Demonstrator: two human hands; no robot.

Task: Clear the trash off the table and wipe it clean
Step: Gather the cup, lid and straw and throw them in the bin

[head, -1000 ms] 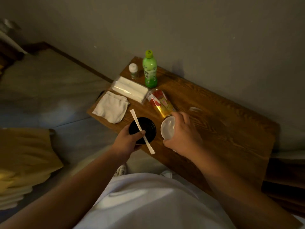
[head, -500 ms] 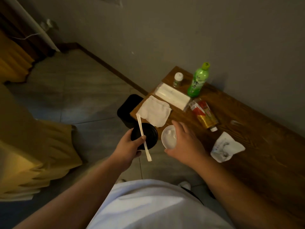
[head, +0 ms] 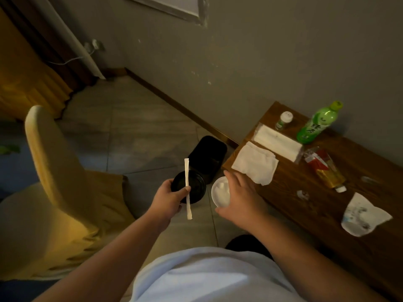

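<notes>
My left hand (head: 168, 199) grips a round black bowl (head: 193, 188), its thumb pinning a white paper-wrapped stick (head: 187, 188) across the rim. My right hand (head: 239, 197) holds a small white cup (head: 220, 194) with crumpled white paper inside. Both hands hang over the floor, just left of the wooden table (head: 316, 205). A black trash bin (head: 207, 158) stands on the floor beyond the bowl, beside the table's end. On the table lie a white folded cloth (head: 255, 163), a crumpled stained paper (head: 362, 214) and a red and yellow wrapper (head: 325, 168).
A green bottle (head: 316, 123), a small white-capped bottle (head: 283, 120) and a tissue pack (head: 277, 142) sit at the table's far end by the wall. Small clear scraps (head: 303, 194) lie mid-table. A chair with a yellow cover (head: 54, 182) stands at the left.
Both hands have carried the black bowl and the white cup off the table to the left, over the floor near the bin. My view has turned left, bringing the bin and chair into sight.
</notes>
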